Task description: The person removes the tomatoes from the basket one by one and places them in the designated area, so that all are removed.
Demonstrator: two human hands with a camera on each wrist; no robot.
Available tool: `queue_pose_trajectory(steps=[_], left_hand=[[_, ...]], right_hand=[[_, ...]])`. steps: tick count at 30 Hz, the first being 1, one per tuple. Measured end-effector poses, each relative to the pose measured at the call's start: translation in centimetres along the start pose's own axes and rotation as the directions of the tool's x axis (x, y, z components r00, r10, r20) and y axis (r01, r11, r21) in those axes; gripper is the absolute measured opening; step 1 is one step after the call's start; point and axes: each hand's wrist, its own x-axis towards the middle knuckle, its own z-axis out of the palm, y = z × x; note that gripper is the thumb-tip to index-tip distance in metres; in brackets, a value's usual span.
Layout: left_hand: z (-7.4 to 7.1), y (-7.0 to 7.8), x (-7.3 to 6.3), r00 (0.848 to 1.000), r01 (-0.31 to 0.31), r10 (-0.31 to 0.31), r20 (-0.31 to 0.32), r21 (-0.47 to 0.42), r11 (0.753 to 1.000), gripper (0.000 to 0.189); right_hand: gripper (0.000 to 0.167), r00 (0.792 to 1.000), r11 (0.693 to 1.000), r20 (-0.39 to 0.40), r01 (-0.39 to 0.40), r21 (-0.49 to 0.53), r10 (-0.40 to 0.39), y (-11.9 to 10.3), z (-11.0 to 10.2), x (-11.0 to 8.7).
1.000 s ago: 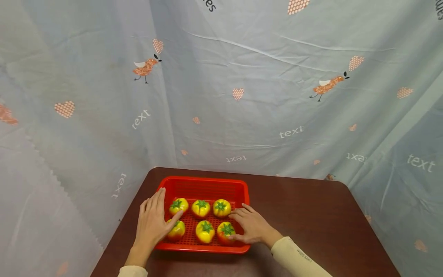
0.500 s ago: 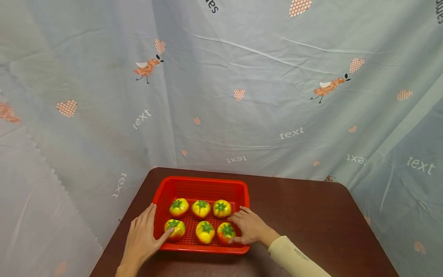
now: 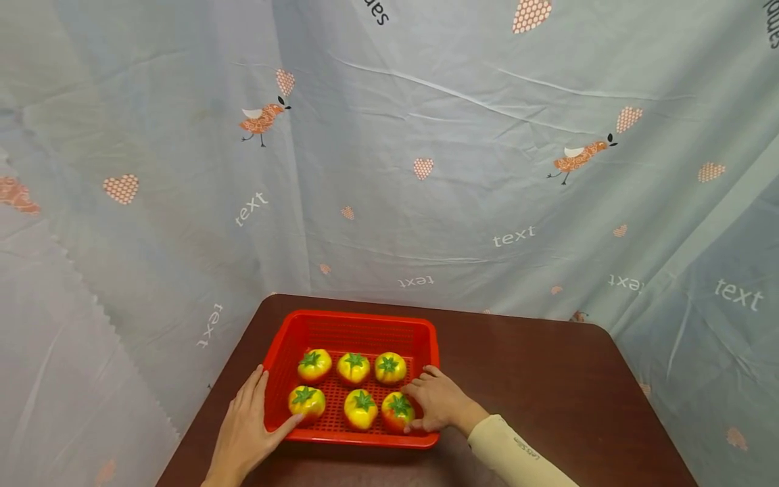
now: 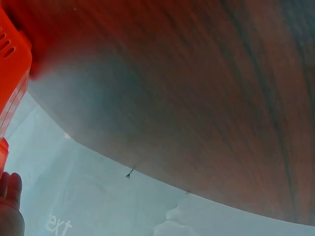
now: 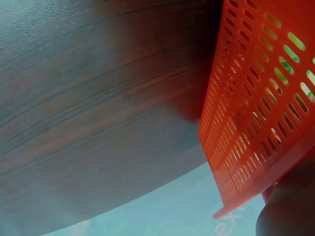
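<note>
My right hand [image 3: 441, 402] reaches over the basket's right side. Its thumb and index finger grip the right front tomato [image 3: 395, 410], which is yellow and red with a green leafy top. The tomato sits on the floor of the red slotted basket [image 3: 359, 315]. My left hand [image 3: 240, 426] lies along the basket's left side with fingers straight and thumb spread over the front left corner. Beside that thumb is the left front tomato [image 3: 308, 404]. In the left wrist view only a few left fingers [image 4: 12, 189] show at the edge.
Several tomatoes stand in two rows, among them the back middle tomato [image 3: 353, 368] and the front middle tomato [image 3: 360, 409]. The basket is toward the left of a dark brown table [image 3: 535, 392]. A patterned grey curtain [image 3: 377, 169] hangs behind the table and at both sides.
My left hand has drawn back from over the left front tomato toward the front left, baring the basket's left rim. My right hand has shifted slightly toward the front. The tomatoes stay in place.
</note>
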Motion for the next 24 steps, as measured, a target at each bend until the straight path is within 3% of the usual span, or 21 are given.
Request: queue_pose_trajectory(steps=[12, 24], left_hand=[[-0.1, -0.2, 0.0, 0.998, 0.037, -0.037, 0.059, -0.001, 0.999, 0.109], [0.1, -0.1, -0.2, 0.999, 0.02, -0.019, 0.034, -0.021, 1.0, 0.108]], right_hand=[[0.075, 0.996, 1.0, 0.092, -0.02, 0.007, 0.02, -2.2, 0.1, 1.5], [0.068, 0.996, 1.0, 0.09, -0.012, -0.023, 0.014, -3.0, 1.0, 2.2]])
